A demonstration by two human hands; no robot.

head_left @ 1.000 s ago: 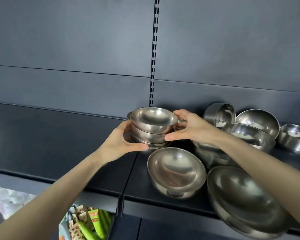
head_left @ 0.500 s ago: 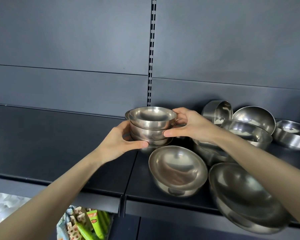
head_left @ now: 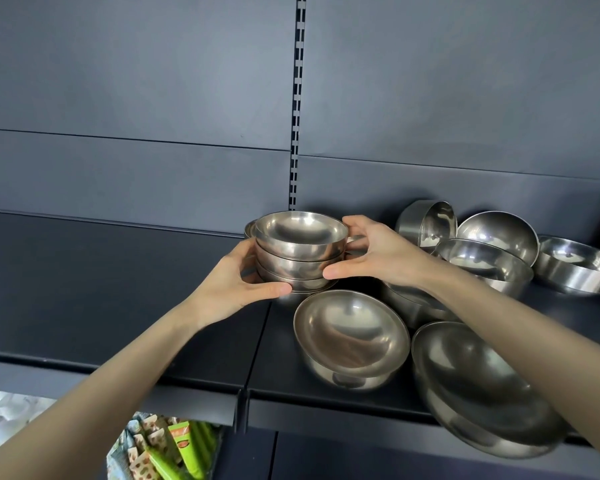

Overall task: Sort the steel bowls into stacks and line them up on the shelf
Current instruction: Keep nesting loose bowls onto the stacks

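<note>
A stack of small steel bowls (head_left: 300, 252) stands at the middle of the dark shelf (head_left: 118, 306), near the back wall. My left hand (head_left: 236, 285) cups its left side and my right hand (head_left: 378, 254) holds its right side. In front of the stack a medium bowl (head_left: 350, 336) rests tilted on the shelf. A large bowl (head_left: 475, 386) leans over the front edge at the right, partly under my right forearm. Several more bowls (head_left: 485, 258) lie jumbled at the back right, one of them (head_left: 430, 221) on its side.
The shelf's left half is bare dark surface. A slotted upright (head_left: 297, 98) runs down the back wall behind the stack. Below the shelf at the lower left are packaged goods (head_left: 167, 445) in green and patterned wrappers.
Both hands stay on the stack of small bowls. The stack has shifted very slightly to the left and sits a little straighter; the other bowls have not moved.
</note>
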